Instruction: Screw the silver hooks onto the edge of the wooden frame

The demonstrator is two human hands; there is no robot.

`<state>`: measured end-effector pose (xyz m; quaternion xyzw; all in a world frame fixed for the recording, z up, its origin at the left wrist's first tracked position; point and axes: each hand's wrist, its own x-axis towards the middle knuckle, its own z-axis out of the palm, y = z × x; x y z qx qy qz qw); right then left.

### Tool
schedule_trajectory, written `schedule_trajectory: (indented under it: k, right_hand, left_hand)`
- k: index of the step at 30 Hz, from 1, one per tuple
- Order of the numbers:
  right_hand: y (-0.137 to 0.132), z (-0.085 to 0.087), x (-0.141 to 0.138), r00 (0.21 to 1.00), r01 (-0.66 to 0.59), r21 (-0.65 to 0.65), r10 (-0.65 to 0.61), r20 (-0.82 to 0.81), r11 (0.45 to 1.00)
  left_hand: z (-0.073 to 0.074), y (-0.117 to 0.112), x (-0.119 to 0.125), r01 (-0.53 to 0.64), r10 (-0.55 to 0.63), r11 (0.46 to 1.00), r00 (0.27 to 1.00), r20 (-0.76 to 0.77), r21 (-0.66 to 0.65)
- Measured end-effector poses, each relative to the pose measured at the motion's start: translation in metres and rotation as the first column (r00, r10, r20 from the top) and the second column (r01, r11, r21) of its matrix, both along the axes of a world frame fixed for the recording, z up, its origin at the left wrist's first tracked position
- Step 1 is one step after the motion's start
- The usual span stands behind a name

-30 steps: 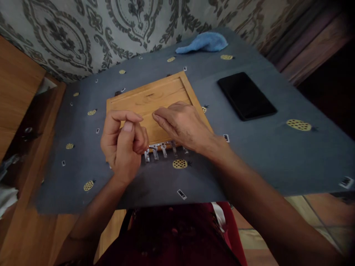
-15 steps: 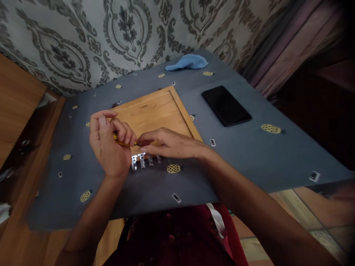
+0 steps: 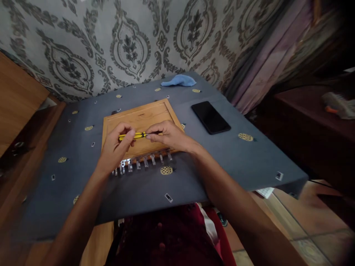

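A slim screwdriver [image 3: 140, 135] with a yellow and black handle is held level above a framed wooden panel [image 3: 141, 117]. My left hand [image 3: 116, 144] is closed on its handle, thumb on top. My right hand [image 3: 170, 135] pinches the dark shaft just past the handle; the shaft's far end is partly hidden by the fingers. Along the panel's near edge stands a row of several small shiny metal clips [image 3: 145, 161], below both hands and apart from them. My left wrist hides part of the row's left end.
The panel lies on a table with a grey-blue pineapple-print cloth [image 3: 194, 181]. A black phone [image 3: 210, 117] lies right of the panel, and a blue cloth [image 3: 179, 80] is crumpled at the back. A patterned wall rises behind; wooden furniture [image 3: 19, 103] borders the left.
My left hand has turned and lowered, so the screwdriver's yellow handle shows more and lies level. My view has shifted, and more of the metal clips are visible.
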<state>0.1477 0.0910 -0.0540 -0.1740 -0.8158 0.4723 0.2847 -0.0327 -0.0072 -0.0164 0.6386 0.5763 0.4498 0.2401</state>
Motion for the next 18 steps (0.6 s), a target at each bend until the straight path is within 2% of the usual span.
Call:
schedule_trajectory:
  k: [3, 6, 9, 13, 18]
  right_hand:
    - [0.003, -0.005, 0.0, 0.996, -0.071, -0.014, 0.072, 0.047, 0.997]
    - [0.005, -0.007, 0.001, 0.984, -0.157, -0.042, 0.16, 0.08, 0.987]
    - [0.006, -0.004, 0.005, 0.977, -0.194, -0.07, 0.199, 0.08, 0.979]
    - [0.006, 0.001, 0.011, 0.996, -0.087, -0.139, 0.091, 0.019, 0.986]
    - [0.012, -0.002, 0.012, 0.978, 0.126, -0.148, -0.148, -0.145, 0.981]
  left_hand:
    - [0.002, -0.005, 0.0, -0.006, 0.006, 0.999, 1.0, -0.016, -0.04]
    - [0.001, -0.006, 0.001, -0.082, 0.082, 0.997, 0.995, 0.059, 0.0]
    - [-0.003, -0.002, 0.003, -0.116, 0.107, 0.991, 0.985, 0.136, 0.062]
    - [-0.008, 0.003, 0.005, -0.097, 0.085, 0.989, 0.991, 0.106, 0.109]
    - [-0.014, 0.002, 0.006, -0.054, 0.074, 0.988, 0.988, -0.135, 0.145]
